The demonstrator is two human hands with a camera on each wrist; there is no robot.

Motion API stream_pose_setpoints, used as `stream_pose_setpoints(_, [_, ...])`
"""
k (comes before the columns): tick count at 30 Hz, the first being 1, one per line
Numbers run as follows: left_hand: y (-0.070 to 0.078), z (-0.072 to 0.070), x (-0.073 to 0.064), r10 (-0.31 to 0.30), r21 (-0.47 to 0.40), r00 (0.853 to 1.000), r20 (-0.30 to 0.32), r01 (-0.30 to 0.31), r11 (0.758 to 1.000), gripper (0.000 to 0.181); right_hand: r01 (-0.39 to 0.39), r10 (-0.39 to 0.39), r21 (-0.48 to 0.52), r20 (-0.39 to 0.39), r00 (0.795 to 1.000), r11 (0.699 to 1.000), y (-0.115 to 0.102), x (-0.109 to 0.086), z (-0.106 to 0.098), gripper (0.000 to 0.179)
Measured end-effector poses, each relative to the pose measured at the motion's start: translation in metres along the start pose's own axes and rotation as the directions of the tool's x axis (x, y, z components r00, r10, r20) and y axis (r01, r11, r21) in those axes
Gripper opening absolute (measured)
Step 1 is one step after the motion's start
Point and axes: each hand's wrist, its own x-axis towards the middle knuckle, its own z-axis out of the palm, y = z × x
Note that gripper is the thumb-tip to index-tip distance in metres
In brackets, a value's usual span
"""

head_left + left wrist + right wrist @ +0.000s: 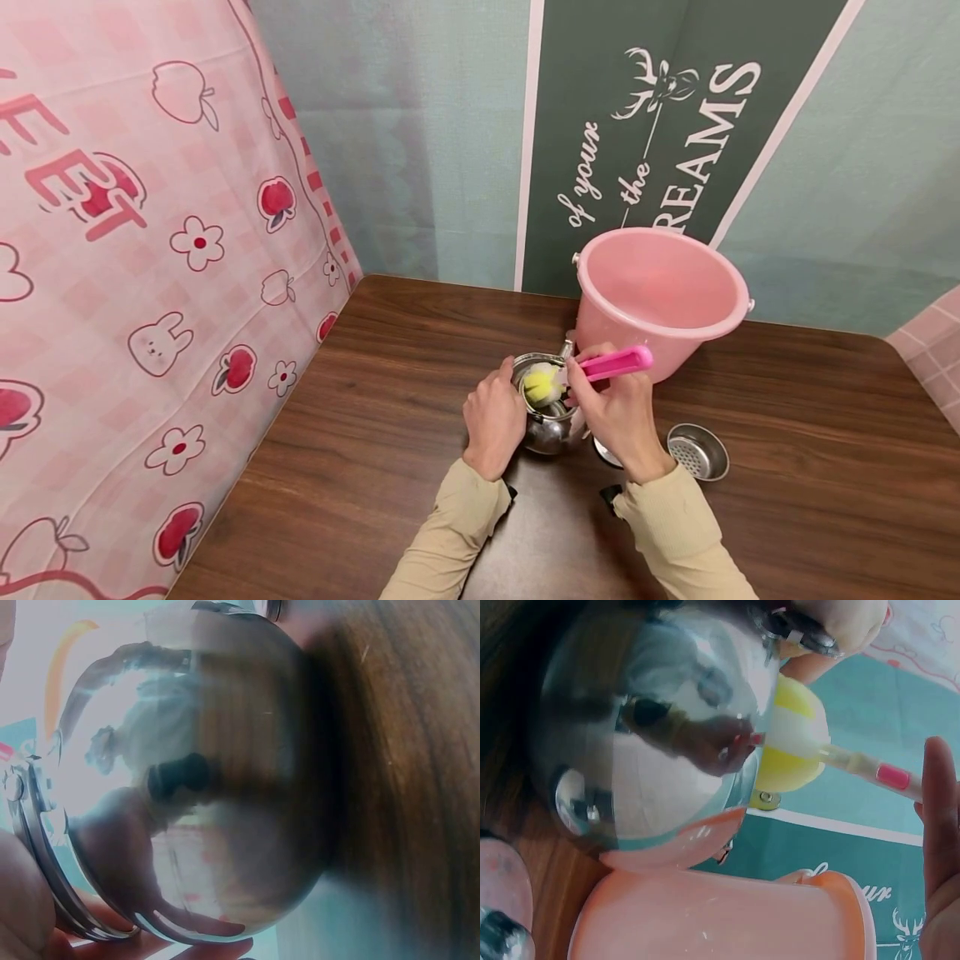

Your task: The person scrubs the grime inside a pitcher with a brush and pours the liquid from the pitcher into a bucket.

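Observation:
A shiny stainless steel kettle (547, 437) stands on the table. My left hand (495, 421) grips its upper rim and side, and in the left wrist view several fingers curl past the kettle's (225, 787) round body. In my right hand (618, 417) I hold a cleaning brush (622, 360) by its pink handle. The brush's yellow and white head sits in the kettle's mouth; the right wrist view shows that head (793, 769) at the opening. Partly hidden under my right hand lies a round metal lid (604, 452).
A pink bucket (675, 354) stands behind the kettle to the right. To the right of my right wrist, a small perforated metal strainer (699, 454) rests on the brown wooden table (360, 467). Printed cloths hang at the left and back.

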Motion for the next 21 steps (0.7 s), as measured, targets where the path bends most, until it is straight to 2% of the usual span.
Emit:
stream_pose_setpoints(8, [0.000, 0.000, -0.001, 0.000, 0.005, 1.000, -0.001, 0.000, 1.000, 0.041, 0.027, -0.027, -0.127, 0.000, 1.000, 0.991, 0.003, 0.001, -0.005, 0.003])
stream_pose_setpoints(15, [0.001, 0.000, -0.001, -0.004, 0.012, 1.000, 0.016, 0.004, 1.000, 0.041, 0.068, -0.068, -0.260, 0.007, 0.998, 0.963, -0.002, 0.001, -0.009, 0.006])
stream_pose_setpoints(21, [0.002, -0.001, -0.001, -0.001, 0.002, 1.000, 0.017, 0.001, 1.000, 0.042, 0.044, -0.038, -0.293, 0.026, 0.999, 0.955, -0.009, 0.002, -0.013, 0.013])
